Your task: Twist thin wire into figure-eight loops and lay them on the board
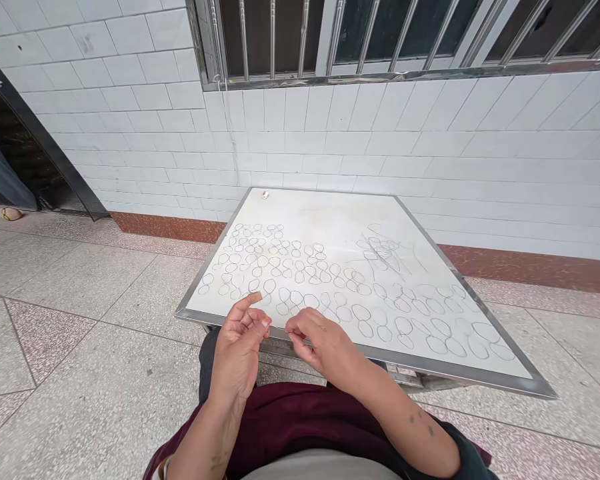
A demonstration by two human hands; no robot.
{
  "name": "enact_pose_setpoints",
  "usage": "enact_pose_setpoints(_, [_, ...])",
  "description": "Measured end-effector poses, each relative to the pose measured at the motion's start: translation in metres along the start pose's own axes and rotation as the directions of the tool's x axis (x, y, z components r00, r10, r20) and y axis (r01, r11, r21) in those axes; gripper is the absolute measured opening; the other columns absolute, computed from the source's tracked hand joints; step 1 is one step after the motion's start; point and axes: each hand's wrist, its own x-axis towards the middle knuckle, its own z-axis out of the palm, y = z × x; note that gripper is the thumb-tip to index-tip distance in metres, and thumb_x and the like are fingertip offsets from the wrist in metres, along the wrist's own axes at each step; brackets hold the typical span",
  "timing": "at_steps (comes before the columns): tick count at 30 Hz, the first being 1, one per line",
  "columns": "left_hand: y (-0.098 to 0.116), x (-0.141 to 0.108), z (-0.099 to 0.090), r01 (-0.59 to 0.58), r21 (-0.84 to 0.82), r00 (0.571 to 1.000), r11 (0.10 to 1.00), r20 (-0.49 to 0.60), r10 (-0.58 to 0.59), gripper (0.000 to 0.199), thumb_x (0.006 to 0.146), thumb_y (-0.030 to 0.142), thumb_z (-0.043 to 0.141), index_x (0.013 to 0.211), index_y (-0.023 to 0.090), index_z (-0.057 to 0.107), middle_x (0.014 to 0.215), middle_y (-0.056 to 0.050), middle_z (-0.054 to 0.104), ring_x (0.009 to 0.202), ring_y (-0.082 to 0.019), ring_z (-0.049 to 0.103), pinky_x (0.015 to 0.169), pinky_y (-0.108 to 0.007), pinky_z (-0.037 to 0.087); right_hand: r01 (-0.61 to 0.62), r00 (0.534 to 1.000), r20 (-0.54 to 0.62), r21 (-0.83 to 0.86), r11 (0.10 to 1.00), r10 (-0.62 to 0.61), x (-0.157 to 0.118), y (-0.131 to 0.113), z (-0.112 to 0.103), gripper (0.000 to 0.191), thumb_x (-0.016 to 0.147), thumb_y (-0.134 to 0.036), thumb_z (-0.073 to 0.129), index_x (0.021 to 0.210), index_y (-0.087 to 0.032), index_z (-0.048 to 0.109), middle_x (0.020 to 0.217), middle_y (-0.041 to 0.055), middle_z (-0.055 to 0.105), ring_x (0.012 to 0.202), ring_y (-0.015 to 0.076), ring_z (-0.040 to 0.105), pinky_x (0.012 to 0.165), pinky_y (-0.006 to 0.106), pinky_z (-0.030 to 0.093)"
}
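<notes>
Over the near edge of a white table [330, 213] I hold both hands up, close together but apart. My left hand [240, 340] has thumb and a finger pinched; a tan wrap covers one raised fingertip. My right hand [325, 340] is also pinched, knuckles up. What either hand holds is too thin or hidden to make out. Beyond them, rows of thin dark wire-like double loops [363, 320] lie across the table. A loose pile of thin, mostly straight strands [380, 250] sits on the table's right half.
The table has a grey metal rim [455, 367]. A small red-and-white object [265, 195] is at its far left corner. Behind stands a white tiled wall [300, 143] with a barred window [365, 40]. A dark doorway [25, 147] opens at left, above a speckled floor [120, 387].
</notes>
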Motion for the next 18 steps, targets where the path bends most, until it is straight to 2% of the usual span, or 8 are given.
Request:
enact_pose_setpoints(4, [-0.004,0.0,0.0,-0.032,-0.027,0.998,0.999,-0.063,0.03,0.045,0.073,0.017,0.077,0.116,0.022,0.065,0.078,0.003,0.054,0.071,-0.007,0.048,0.069,-0.019,0.042,-0.187,0.982,-0.012,0.136,0.973,0.19,-0.006,0.007,-0.005,0.012,0.087,-0.01,0.049,0.089,-0.02,0.056,0.083,0.003,0.058,0.07,0.0137,0.055,0.062,0.026,0.046])
enact_pose_setpoints(6, [-0.005,-0.002,0.002,-0.025,-0.029,0.997,0.999,-0.079,0.023,0.046,0.073,0.017,0.077,0.117,0.022,0.064,0.078,0.003,0.053,0.071,-0.007,0.048,0.067,-0.02,0.042,-0.306,0.945,-0.023,0.296,0.905,0.327,-0.007,0.009,-0.007,0.007,0.086,-0.017,0.054,0.085,-0.02,0.06,0.079,0.002,0.059,0.067,0.0133,0.057,0.06,0.026,0.047])
enact_pose_setpoints(8, [-0.006,-0.003,0.003,-0.026,-0.045,0.996,0.999,-0.088,0.022,0.047,0.073,0.017,0.076,0.118,0.023,0.064,0.079,0.004,0.051,0.07,-0.007,0.048,0.066,-0.02,0.043,-0.424,0.875,0.023,0.521,0.741,0.484,-0.007,0.011,-0.007,0.007,0.084,-0.026,0.061,0.081,-0.02,0.062,0.07,-0.0001,0.06,0.059,0.0121,0.057,0.055,0.025,0.048])
enact_pose_setpoints(10, [-0.006,-0.005,0.006,-0.034,-0.07,0.995,0.997,-0.094,0.027,0.046,0.074,0.017,0.076,0.118,0.024,0.064,0.079,0.004,0.051,0.07,-0.007,0.049,0.066,-0.02,0.044,-0.475,0.803,0.108,0.711,0.519,0.586,-0.007,0.011,-0.005,0.016,0.079,-0.034,0.069,0.077,-0.019,0.063,0.061,-0.002,0.06,0.05,0.0108,0.056,0.051,0.024,0.049])
enact_pose_setpoints(11, [-0.006,-0.006,0.008,-0.037,-0.086,0.995,0.996,-0.099,0.028,0.046,0.074,0.016,0.076,0.117,0.023,0.064,0.079,0.004,0.052,0.069,-0.007,0.049,0.066,-0.02,0.044,-0.465,0.78,0.132,0.777,0.424,0.612,-0.007,0.01,-0.003,0.019,0.077,-0.036,0.073,0.075,-0.018,0.064,0.059,-0.0023,0.06,0.049,0.0105,0.057,0.05,0.024,0.049])
enact_pose_setpoints(13, [-0.006,-0.008,0.011,-0.032,-0.124,0.994,0.992,-0.107,0.018,0.046,0.073,0.015,0.076,0.117,0.023,0.065,0.079,0.004,0.052,0.069,-0.006,0.05,0.065,-0.019,0.045,-0.377,0.762,0.103,0.874,0.308,0.639,-0.007,0.008,0.004,0.021,0.074,-0.036,0.077,0.076,-0.019,0.066,0.063,-0.0011,0.064,0.052,0.0107,0.059,0.05,0.022,0.05])
enact_pose_setpoints(16, [-0.008,-0.01,0.016,-0.002,-0.167,0.994,0.986,-0.107,-0.017,0.047,0.072,0.014,0.078,0.116,0.023,0.066,0.08,0.004,0.053,0.068,-0.005,0.053,0.063,-0.017,0.045,-0.171,0.767,-0.059,0.941,0.292,0.639,-0.007,0.001,0.017,0.017,0.083,-0.038,0.071,0.086,-0.021,0.07,0.088,0.0029,0.07,0.073,0.0127,0.065,0.059,0.023,0.054])
enact_pose_setpoints(18, [-0.009,-0.012,0.018,0.015,-0.177,0.994,0.984,-0.102,-0.033,0.047,0.07,0.014,0.079,0.115,0.022,0.066,0.081,0.004,0.054,0.067,-0.005,0.055,0.061,-0.017,0.045,-0.07,0.796,-0.13,0.95,0.303,0.591,-0.008,-0.003,0.026,0.019,0.092,-0.039,0.06,0.099,-0.024,0.07,0.102,0.0047,0.069,0.085,0.0139,0.065,0.066,0.024,0.056])
